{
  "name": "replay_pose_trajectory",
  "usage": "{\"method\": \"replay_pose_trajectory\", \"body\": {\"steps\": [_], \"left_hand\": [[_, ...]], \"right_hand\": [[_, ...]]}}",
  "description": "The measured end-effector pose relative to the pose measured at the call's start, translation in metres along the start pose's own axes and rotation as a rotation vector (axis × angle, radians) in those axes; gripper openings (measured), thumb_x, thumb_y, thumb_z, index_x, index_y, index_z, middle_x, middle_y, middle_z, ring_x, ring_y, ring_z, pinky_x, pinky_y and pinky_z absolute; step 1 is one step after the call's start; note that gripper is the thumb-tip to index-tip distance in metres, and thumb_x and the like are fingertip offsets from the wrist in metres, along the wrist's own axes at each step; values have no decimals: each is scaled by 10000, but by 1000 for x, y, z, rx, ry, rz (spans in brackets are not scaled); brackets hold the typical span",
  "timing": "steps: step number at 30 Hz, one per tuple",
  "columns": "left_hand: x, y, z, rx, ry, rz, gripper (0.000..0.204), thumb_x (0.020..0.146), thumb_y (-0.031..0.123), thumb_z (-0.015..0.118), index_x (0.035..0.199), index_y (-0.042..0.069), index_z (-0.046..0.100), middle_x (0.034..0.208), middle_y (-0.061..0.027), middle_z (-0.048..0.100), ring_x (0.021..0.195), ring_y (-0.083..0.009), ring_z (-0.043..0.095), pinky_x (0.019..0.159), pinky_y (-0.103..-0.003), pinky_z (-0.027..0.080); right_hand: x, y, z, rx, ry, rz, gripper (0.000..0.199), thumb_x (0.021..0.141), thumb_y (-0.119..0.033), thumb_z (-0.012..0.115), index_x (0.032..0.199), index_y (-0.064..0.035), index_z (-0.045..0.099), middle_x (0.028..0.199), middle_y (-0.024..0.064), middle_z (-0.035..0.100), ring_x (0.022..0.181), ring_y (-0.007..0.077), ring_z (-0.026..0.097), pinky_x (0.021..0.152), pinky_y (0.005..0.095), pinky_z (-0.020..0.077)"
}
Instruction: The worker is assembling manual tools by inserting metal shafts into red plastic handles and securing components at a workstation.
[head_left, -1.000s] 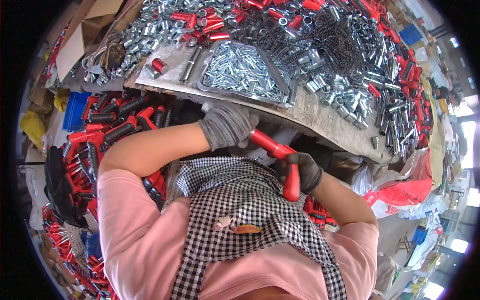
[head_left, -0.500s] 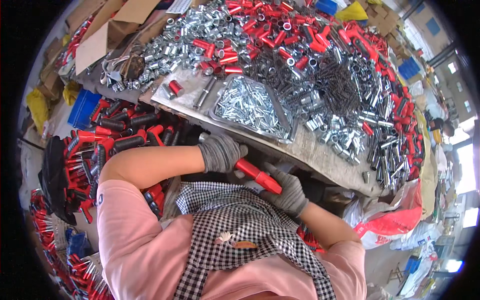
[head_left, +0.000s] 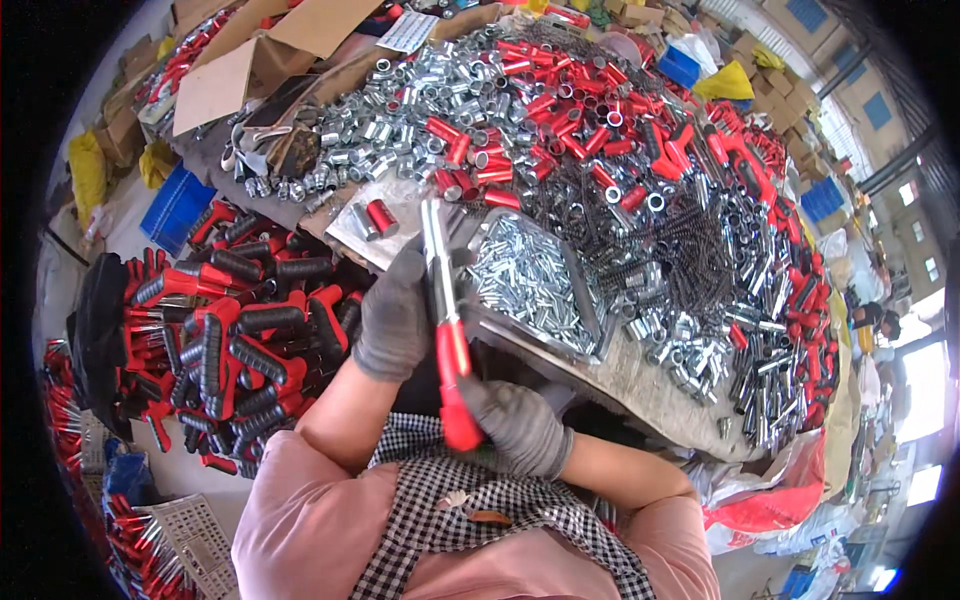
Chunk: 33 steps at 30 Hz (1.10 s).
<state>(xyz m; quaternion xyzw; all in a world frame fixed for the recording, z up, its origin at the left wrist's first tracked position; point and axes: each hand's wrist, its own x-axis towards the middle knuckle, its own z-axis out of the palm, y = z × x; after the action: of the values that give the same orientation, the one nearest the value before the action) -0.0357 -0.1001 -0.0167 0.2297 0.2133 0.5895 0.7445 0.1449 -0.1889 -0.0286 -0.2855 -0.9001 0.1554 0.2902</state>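
Observation:
A red-handled tool with a shiny metal shaft [head_left: 447, 330] stands nearly upright before my apron, its metal end pointing at the bench. My left hand [head_left: 390, 318], in a grey knit glove, is closed on the metal shaft, with some fingers hidden behind it. Lower down, my right hand [head_left: 518, 428], gloved alike, grips the red lower end. Just beyond the tool lies a metal tray [head_left: 600, 352] full of small silver pins. Beside it, to the left, a red sleeve [head_left: 381, 217] and a silver one [head_left: 361, 222] rest on a pale sheet.
Silver collars [head_left: 385, 125], red sleeves [head_left: 560, 120] and dark springs [head_left: 690, 240] are heaped across the bench. Red-and-black handles [head_left: 245, 340] crowd the left side, near a blue bin [head_left: 177, 208]. An open cardboard box [head_left: 215, 88] stands at the far left.
Both hands have swung the tool from lying slantwise, low at the bench edge, to nearly upright. My left hand has risen and moved left; my right has moved left and down.

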Motion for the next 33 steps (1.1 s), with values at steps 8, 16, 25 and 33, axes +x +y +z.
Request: {"method": "replay_pose_trajectory", "body": {"steps": [8,16,25,33], "left_hand": [[-12,-9,-43,493,-563,-317,419,929,256,580,1270,35,477,763,3,585,609,-65,531,568,-213,437],[-11,-22,-30,473,-413,-521,482,889,391,612,1176,9,544,787,-8,588,649,-92,567,594,-228,443],[-11,-16,-33,390,-465,-445,477,909,361,588,1217,7,502,802,-20,582,646,-91,542,599,-225,428],[-26,-53,-48,468,-547,-428,564,942,311,544,1396,32,359,1231,-74,546,1105,-147,521,925,-300,435]], "right_hand": [[126,163,-81,-186,-183,469,293,831,-298,623,1004,-64,663,945,184,659,904,331,639,817,387,503],[215,333,-23,-614,-400,618,412,757,-202,605,1150,-82,573,1082,212,623,994,377,599,855,443,483],[212,286,-51,-494,-453,580,398,825,-266,526,1186,-110,583,1096,247,602,1026,363,587,879,419,468],[105,99,-115,457,-452,431,293,771,-231,700,995,-50,648,879,86,669,845,191,651,767,330,507]]}}
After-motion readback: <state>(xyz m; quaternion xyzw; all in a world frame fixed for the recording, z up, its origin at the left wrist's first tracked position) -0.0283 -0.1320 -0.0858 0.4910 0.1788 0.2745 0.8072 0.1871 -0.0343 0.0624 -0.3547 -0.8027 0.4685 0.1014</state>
